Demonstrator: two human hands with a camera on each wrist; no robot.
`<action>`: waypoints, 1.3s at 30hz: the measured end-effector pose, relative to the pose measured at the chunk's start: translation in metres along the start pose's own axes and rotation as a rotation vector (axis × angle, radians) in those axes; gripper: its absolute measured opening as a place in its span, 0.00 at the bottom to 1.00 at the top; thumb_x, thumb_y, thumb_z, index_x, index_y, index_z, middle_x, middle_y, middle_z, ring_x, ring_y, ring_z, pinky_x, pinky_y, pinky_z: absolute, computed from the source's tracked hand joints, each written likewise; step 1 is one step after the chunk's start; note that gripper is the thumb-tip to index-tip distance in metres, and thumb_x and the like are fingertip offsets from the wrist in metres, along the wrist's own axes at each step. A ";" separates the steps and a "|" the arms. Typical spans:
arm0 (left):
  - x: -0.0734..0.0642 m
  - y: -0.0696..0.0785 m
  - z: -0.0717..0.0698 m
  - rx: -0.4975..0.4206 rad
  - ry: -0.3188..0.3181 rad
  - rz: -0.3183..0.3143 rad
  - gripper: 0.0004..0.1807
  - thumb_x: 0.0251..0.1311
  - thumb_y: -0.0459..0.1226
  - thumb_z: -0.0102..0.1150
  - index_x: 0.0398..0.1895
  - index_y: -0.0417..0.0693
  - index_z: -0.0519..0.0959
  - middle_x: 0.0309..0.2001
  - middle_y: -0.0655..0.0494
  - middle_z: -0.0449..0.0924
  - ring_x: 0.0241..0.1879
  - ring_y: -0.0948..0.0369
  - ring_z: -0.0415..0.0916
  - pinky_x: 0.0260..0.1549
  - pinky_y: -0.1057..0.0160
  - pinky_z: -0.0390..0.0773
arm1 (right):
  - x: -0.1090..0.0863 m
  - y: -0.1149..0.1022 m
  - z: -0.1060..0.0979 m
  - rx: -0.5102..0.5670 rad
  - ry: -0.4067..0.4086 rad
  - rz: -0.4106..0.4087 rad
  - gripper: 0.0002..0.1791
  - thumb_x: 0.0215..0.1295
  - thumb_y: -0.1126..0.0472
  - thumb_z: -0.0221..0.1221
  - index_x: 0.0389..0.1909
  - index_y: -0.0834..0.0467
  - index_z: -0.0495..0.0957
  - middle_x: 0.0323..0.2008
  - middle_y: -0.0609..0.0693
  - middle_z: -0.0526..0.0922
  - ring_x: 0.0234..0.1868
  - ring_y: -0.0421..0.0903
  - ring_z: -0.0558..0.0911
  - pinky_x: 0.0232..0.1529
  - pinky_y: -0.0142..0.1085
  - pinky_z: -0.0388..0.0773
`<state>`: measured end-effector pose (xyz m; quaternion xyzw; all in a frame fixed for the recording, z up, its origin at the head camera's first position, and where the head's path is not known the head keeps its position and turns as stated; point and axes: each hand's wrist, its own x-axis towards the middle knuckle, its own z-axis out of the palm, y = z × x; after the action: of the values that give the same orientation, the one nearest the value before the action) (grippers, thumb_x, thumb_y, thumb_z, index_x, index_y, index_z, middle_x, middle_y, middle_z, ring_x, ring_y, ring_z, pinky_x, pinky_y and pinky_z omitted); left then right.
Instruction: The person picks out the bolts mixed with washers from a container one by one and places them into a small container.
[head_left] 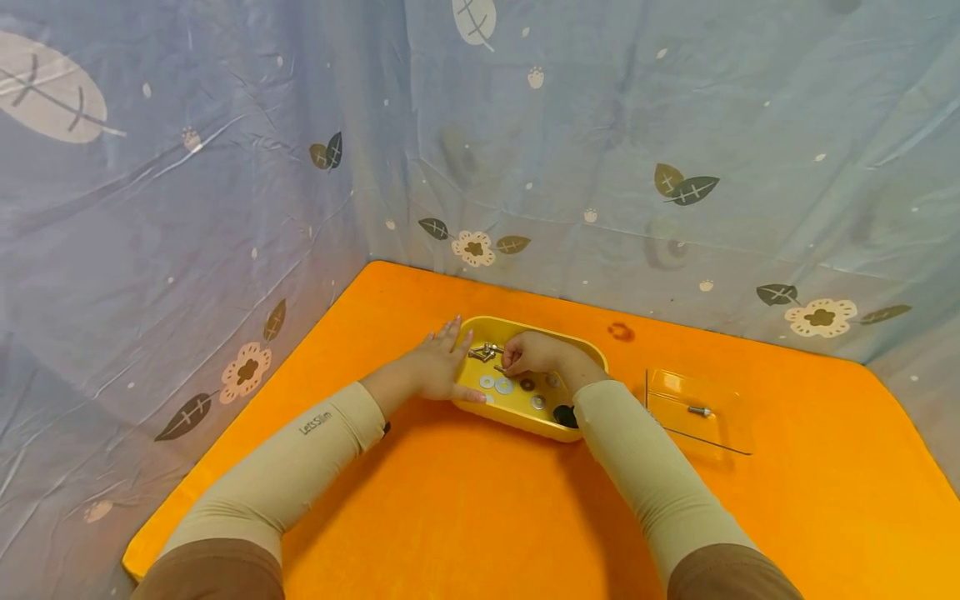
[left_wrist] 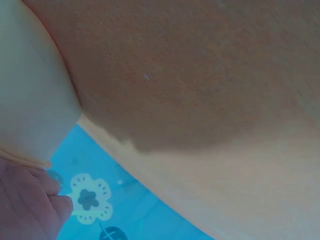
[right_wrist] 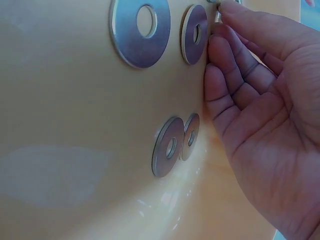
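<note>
A yellow tray (head_left: pixel 517 422) lies on the orange table, with several small screws (head_left: pixel 480 354) and flat metal washers (head_left: pixel 504 386) inside. My left hand (head_left: pixel 438 367) rests on its left rim with fingers spread and straight; the left wrist view shows only part of that hand (left_wrist: pixel 27 202). Reaching into the tray, my right hand (head_left: pixel 534 353) pinches a small screw (head_left: pixel 500 368) between thumb and fingertips. In the right wrist view, the curled fingers of that hand (right_wrist: pixel 270 95) are close to the washers (right_wrist: pixel 194 34), and the screw is mostly hidden.
A black round piece (head_left: pixel 566 416) sits in the tray's near right corner. To the right stands a clear plastic box (head_left: pixel 731 392) holding a bolt (head_left: pixel 699 411). Patterned curtains (head_left: pixel 555 150) hang behind and left of the orange table (head_left: pixel 450 508).
</note>
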<state>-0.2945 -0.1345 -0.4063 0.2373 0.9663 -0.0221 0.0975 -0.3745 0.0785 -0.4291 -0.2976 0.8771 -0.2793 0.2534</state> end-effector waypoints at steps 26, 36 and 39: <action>-0.001 0.000 -0.003 -0.008 -0.002 0.011 0.67 0.37 0.80 0.31 0.72 0.42 0.37 0.69 0.38 0.22 0.70 0.46 0.28 0.65 0.47 0.43 | -0.002 -0.003 0.002 0.114 -0.068 -0.001 0.13 0.59 0.71 0.57 0.45 0.63 0.71 0.23 0.51 0.74 0.19 0.45 0.73 0.25 0.33 0.74; -0.002 0.003 -0.001 -0.018 -0.008 0.010 0.67 0.36 0.80 0.32 0.71 0.42 0.36 0.69 0.38 0.22 0.70 0.47 0.28 0.65 0.47 0.43 | -0.004 -0.001 0.003 0.037 -0.040 0.005 0.11 0.57 0.69 0.60 0.40 0.64 0.72 0.24 0.51 0.75 0.22 0.43 0.74 0.27 0.32 0.74; 0.000 0.002 -0.002 -0.018 -0.009 0.002 0.66 0.38 0.79 0.34 0.71 0.42 0.36 0.69 0.39 0.21 0.70 0.47 0.27 0.65 0.47 0.42 | -0.003 -0.002 0.001 0.001 -0.034 -0.003 0.11 0.56 0.68 0.60 0.39 0.65 0.72 0.26 0.51 0.76 0.23 0.42 0.74 0.28 0.31 0.74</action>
<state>-0.2935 -0.1326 -0.4046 0.2375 0.9657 -0.0145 0.1039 -0.3709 0.0794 -0.4278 -0.3036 0.8720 -0.2749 0.2680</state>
